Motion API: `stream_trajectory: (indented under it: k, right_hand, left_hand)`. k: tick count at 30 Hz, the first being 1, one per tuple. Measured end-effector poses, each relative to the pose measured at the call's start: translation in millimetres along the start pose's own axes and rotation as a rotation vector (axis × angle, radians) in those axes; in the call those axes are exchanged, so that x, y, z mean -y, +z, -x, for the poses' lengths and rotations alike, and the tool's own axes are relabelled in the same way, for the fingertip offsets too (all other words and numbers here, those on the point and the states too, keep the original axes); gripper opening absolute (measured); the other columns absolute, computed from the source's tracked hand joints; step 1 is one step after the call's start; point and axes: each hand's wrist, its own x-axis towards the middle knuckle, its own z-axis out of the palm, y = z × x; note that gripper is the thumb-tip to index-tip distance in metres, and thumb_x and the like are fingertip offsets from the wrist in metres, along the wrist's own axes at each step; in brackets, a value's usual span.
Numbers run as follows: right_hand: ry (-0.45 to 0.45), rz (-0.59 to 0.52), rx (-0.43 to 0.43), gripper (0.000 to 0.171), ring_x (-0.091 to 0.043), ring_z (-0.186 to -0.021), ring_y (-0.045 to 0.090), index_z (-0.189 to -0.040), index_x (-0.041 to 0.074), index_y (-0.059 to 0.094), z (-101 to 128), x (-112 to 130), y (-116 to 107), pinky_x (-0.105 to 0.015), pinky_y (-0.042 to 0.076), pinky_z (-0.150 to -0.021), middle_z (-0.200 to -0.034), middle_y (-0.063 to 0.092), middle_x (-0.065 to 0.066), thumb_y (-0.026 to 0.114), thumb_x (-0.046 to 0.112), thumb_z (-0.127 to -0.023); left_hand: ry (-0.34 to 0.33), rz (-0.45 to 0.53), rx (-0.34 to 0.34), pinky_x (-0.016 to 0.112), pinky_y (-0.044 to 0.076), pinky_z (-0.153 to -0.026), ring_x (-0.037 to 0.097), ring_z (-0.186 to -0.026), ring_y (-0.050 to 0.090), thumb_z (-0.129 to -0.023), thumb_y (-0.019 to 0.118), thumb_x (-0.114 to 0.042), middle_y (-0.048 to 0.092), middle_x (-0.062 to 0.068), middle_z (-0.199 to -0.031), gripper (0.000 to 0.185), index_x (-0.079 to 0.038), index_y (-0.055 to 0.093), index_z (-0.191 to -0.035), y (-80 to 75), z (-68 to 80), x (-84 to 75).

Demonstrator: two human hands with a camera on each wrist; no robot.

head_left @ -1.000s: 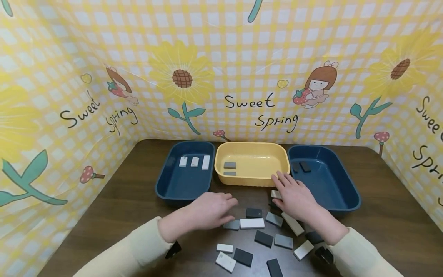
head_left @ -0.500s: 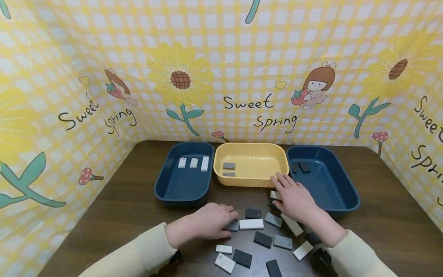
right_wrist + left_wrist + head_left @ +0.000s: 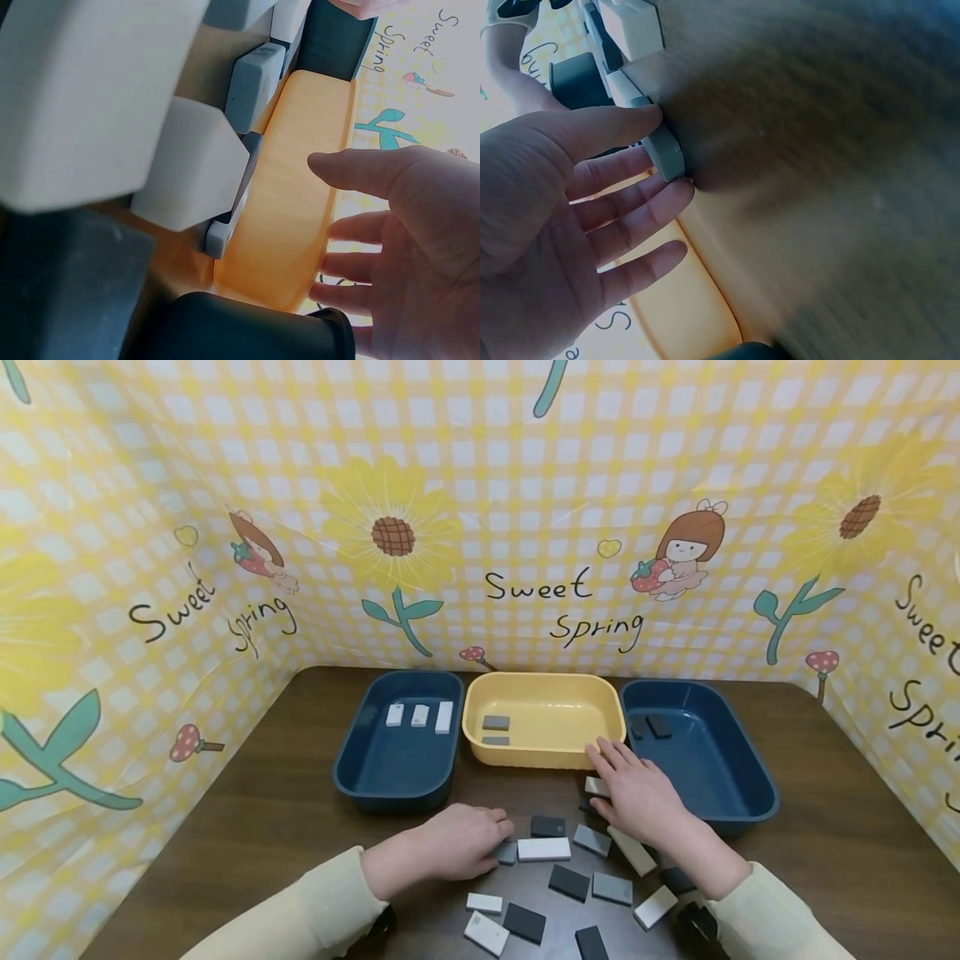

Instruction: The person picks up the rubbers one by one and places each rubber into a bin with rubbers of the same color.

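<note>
We record the left hand (image 3: pixel 457 842) low on the brown table (image 3: pixel 247 827), its thumb and fingers pinching a grey block (image 3: pixel 506 852) that lies flat just left of a long white block (image 3: pixel 543 848); the left wrist view shows thumb on one end and fingertips (image 3: pixel 676 193) on the other. Against the frames before, this hand has come down from a hover above the pile and has closed on the block, which has not left the table. We note the right hand (image 3: pixel 637 789) unchanged: fingers straight and spread, grasping nothing, resting over blocks near the yellow tray (image 3: pixel 543 756), fingertips just short of its front rim. Loose stock: dark, grey and white blocks scattered between and below the hands, layout as before. Trays: left blue tray (image 3: pixel 375 777) holding three white blocks, yellow tray holding two grey blocks, right blue tray (image 3: pixel 720 785) holding two dark blocks; contents unaltered.
</note>
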Motion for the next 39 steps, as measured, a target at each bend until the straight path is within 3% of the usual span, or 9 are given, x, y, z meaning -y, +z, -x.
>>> stream_trajectory:
  k: [10, 21, 30, 39]
  right_hand:
    - [0.006, 0.009, -0.009, 0.073, -0.040, -0.132, 0.040, -0.143, 0.000, 0.044, 1.0, -0.8, -0.8, -0.057, 0.042, -0.094, -0.146, 0.042, -0.022, 0.075, 0.031, -0.085]
    - [0.010, 0.018, -0.008, 0.072, -0.040, -0.131, 0.041, -0.142, 0.000, 0.045, 1.9, -2.2, 2.5, -0.057, 0.043, -0.093, -0.145, 0.043, -0.022, 0.075, 0.031, -0.085]
    - [0.006, 0.011, -0.012, 0.072, -0.039, -0.132, 0.041, -0.143, 0.000, 0.045, 1.6, -3.2, 2.8, -0.056, 0.043, -0.093, -0.145, 0.043, -0.022, 0.075, 0.030, -0.085]
    - [-0.012, 0.015, -0.022, 0.071, -0.039, -0.132, 0.041, -0.143, 0.000, 0.045, -0.6, -2.4, 1.7, -0.055, 0.043, -0.094, -0.145, 0.043, -0.021, 0.075, 0.030, -0.085]
  left_hand:
    - [-0.058, 0.096, 0.018, 0.019, 0.046, -0.063, 0.004, -0.068, 0.050, -0.088, 0.074, -0.021, 0.055, -0.006, -0.089, 0.027, -0.014, 0.065, -0.112, -9.2, 2.7, 2.2]
    - [-0.036, 0.069, -0.121, 0.020, 0.049, -0.068, 0.005, -0.073, 0.054, -0.089, 0.072, -0.018, 0.057, -0.002, -0.094, 0.025, -0.012, 0.063, -0.111, -47.1, 3.6, 11.0]
    - [-0.057, 0.022, -0.189, 0.026, 0.050, -0.073, 0.010, -0.079, 0.055, -0.091, 0.069, -0.019, 0.059, -0.002, -0.100, 0.025, -0.013, 0.062, -0.114, -83.8, -19.8, 25.5]
    - [-0.136, 0.007, -0.128, 0.027, 0.049, -0.074, 0.013, -0.080, 0.055, -0.091, 0.069, -0.019, 0.058, -0.001, -0.099, 0.026, -0.013, 0.061, -0.115, -98.1, -53.1, 51.9]
